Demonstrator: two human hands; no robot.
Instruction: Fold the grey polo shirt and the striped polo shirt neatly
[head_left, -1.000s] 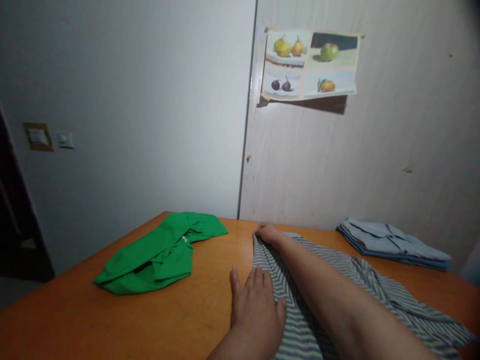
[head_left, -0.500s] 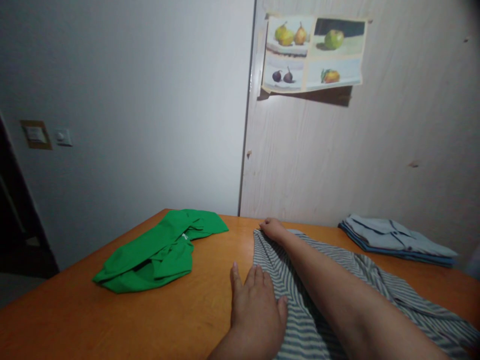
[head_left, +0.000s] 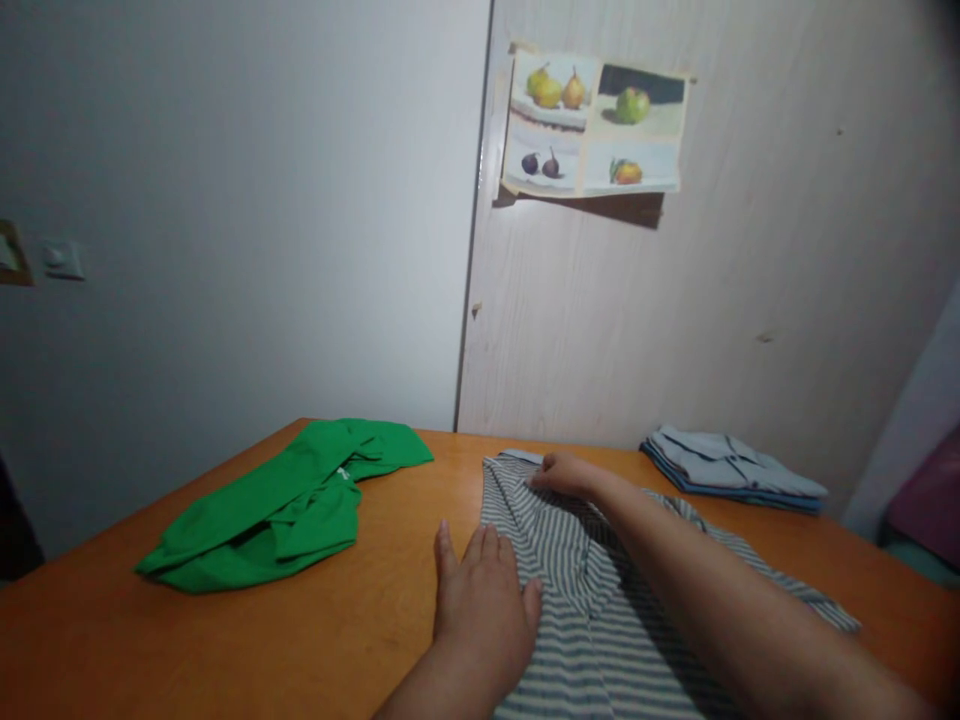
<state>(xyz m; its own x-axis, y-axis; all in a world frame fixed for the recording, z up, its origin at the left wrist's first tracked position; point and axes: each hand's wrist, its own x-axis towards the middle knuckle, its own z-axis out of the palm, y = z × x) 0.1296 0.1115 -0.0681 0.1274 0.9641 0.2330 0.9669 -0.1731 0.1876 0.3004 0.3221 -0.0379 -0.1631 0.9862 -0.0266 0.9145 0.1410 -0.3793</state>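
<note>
A grey-and-white striped garment [head_left: 555, 640] lies spread on the orange table, with creases near its far end. My left hand [head_left: 487, 605] rests flat on its left edge, fingers spread and partly over the bare wood. Farther away, my right hand [head_left: 562, 475] pinches the striped cloth near the far collar end, its fingers pressed together. The right forearm crosses above the garment and hides part of it. To the left, a crumpled green garment [head_left: 277, 510] touches neither hand.
A folded stack of light grey and blue clothes [head_left: 735, 470] sits at the table's far right. The orange table [head_left: 397, 620] meets the wall behind, where a fruit picture sheet [head_left: 592, 125] is taped. Something pink [head_left: 930, 510] shows at the right edge.
My right hand has moved rightward and nearer across the striped garment, whose right part has shifted and spread differently. The left hand stays on the near left edge. The view has turned right.
</note>
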